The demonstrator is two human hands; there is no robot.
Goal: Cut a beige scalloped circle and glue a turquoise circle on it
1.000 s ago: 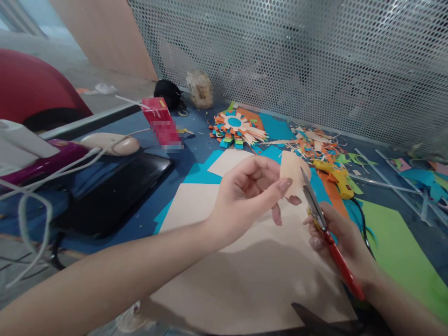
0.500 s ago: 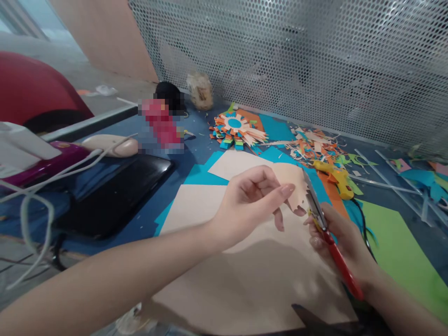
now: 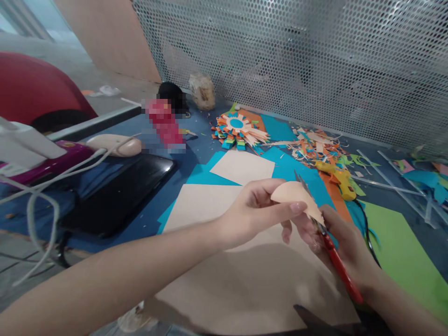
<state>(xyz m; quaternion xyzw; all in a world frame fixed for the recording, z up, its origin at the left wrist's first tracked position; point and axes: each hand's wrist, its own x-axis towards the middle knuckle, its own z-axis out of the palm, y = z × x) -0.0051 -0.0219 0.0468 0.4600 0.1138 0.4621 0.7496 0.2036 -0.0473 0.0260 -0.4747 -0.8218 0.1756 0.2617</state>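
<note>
Pinched between the thumb and fingers of my left hand (image 3: 261,212) is a small piece of peach paper (image 3: 292,192) with a curved outer edge. My right hand (image 3: 345,242) is closed round the red handles of a pair of scissors (image 3: 336,259). Their blades lie along the right edge of the paper, partly hidden behind it, with one tip showing past its top. Both hands are above a large peach sheet (image 3: 259,280). A smaller peach sheet (image 3: 243,165) lies farther back, on top of blue paper (image 3: 292,163).
A layered paper rosette (image 3: 238,125) and a heap of paper scraps (image 3: 317,144) lie at the back. To the right are a yellow glue gun (image 3: 338,179) and green paper (image 3: 395,238). A black phone (image 3: 119,196) and white cables (image 3: 56,205) lie left.
The piece of peach paper has turned and tipped, so its rounded edge now faces up and left. My left hand has shifted slightly right and down, closer to the scissors.
</note>
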